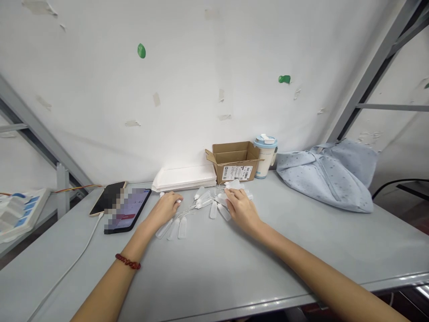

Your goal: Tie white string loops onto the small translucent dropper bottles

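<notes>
In the head view, several small translucent plastic pieces with narrow white ends and thin white cords (212,209) lie spread on the grey table between my hands. My left hand (164,208) is closed, with a small white piece (178,201) at its fingertips. More of the translucent pieces (173,229) lie just below that hand. My right hand (244,209) is curled over the right side of the cluster. Its thumb and fingers close on a translucent piece (234,184), which they partly cover.
Behind the cluster stand an open cardboard box (236,172), a stack of white trays (184,177) and a blue-lidded cup (264,156). A light blue cloth bag (325,176) lies at right. Two phones, one black (132,214), and a white cable (78,259) are at left.
</notes>
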Tool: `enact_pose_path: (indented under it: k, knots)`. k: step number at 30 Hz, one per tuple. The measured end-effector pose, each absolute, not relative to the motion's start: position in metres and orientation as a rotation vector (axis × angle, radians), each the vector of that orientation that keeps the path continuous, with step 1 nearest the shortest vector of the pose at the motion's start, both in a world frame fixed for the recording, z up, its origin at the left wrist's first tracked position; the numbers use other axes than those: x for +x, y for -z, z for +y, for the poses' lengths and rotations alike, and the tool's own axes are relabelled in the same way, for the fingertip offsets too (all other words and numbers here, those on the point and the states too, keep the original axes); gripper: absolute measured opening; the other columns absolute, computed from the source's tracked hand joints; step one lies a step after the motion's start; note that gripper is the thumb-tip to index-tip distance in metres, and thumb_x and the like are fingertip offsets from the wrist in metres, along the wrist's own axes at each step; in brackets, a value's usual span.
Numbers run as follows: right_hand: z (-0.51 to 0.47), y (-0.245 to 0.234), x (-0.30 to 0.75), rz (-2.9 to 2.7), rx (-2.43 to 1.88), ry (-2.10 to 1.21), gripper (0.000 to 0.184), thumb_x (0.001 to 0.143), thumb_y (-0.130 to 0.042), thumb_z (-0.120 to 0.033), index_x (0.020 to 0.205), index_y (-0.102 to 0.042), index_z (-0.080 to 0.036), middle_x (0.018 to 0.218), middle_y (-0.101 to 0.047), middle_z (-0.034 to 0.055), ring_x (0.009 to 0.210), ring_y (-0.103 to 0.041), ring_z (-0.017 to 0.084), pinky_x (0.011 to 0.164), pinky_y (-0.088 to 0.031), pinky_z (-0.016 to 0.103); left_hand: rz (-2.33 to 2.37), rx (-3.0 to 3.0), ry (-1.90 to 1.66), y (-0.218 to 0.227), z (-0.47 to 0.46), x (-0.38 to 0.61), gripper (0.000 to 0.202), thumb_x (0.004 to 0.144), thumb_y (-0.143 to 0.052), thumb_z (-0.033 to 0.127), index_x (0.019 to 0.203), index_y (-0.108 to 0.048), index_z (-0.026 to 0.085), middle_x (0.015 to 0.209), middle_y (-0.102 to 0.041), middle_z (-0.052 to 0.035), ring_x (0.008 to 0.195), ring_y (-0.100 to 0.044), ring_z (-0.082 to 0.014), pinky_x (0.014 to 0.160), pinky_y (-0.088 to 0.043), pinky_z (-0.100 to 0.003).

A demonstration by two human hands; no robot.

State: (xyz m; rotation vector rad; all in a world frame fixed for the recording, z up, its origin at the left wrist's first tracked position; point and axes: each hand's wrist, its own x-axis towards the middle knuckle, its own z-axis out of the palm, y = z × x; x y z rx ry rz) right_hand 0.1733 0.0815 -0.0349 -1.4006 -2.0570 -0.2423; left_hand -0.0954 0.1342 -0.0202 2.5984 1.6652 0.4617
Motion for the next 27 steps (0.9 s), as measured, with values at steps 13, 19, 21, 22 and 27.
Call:
enact_pose_path:
  k: [13, 19, 21, 22, 27]
  knots:
    - [0.073, 0.031, 0.167, -2.083, -1.226, 0.264, 0.032, 0.087, -0.043, -0.015, 0.117, -0.054, -0.010, 0.115, -0.056, 0.0198, 0.100, -0.047, 0.029, 0.081, -0.046, 0.045, 1.710, 2.613, -0.585, 0.015, 0.129, -0.089, 0.027, 0.078, -0.042, 0.019, 0.097, -0.059, 0.015, 0.096, -0.063, -0.0115, 0.096, -0.056, -0.0259, 0.081, -0.044, -0.035]
    - [0.059, 0.028, 0.152, -2.121, -0.995, 0.069, 0.027, 0.088, -0.042, -0.015, 0.112, -0.053, -0.014, 0.106, -0.056, 0.0151, 0.097, -0.047, 0.025, 0.082, -0.046, 0.040, 1.688, 2.623, -0.656, 0.009, 0.124, -0.084, 0.024, 0.079, -0.040, 0.018, 0.094, -0.058, 0.015, 0.096, -0.061, -0.0111, 0.097, -0.054, -0.0260, 0.081, -0.045, -0.036]
    - [0.052, 0.029, 0.140, -2.215, -0.913, 0.019, 0.025, 0.087, -0.043, -0.016, 0.110, -0.053, -0.013, 0.101, -0.056, 0.0141, 0.091, -0.048, 0.023, 0.078, -0.045, 0.038, 1.675, 2.629, -0.669, 0.009, 0.123, -0.084, 0.024, 0.080, -0.040, 0.018, 0.095, -0.058, 0.015, 0.097, -0.061, -0.0113, 0.098, -0.053, -0.0263, 0.082, -0.044, -0.036]
    - [0.049, 0.029, 0.134, -2.280, -0.883, 0.017, 0.024, 0.087, -0.043, -0.017, 0.109, -0.053, -0.013, 0.099, -0.057, 0.0138, 0.089, -0.049, 0.023, 0.075, -0.044, 0.037, 1.669, 2.632, -0.674, 0.009, 0.123, -0.083, 0.024, 0.080, -0.040, 0.018, 0.096, -0.058, 0.014, 0.097, -0.060, -0.0115, 0.099, -0.053, -0.0263, 0.083, -0.044, -0.037]
    - [0.043, 0.026, 0.106, -2.554, -0.876, 0.119, 0.024, 0.089, -0.044, -0.023, 0.109, -0.053, -0.014, 0.091, -0.058, 0.0102, 0.082, -0.049, 0.022, 0.069, -0.039, 0.033, 1.657, 2.644, -0.698, 0.008, 0.124, -0.084, 0.023, 0.082, -0.040, 0.017, 0.096, -0.057, 0.013, 0.099, -0.059, -0.0117, 0.099, -0.052, -0.0264, 0.084, -0.044, -0.038]
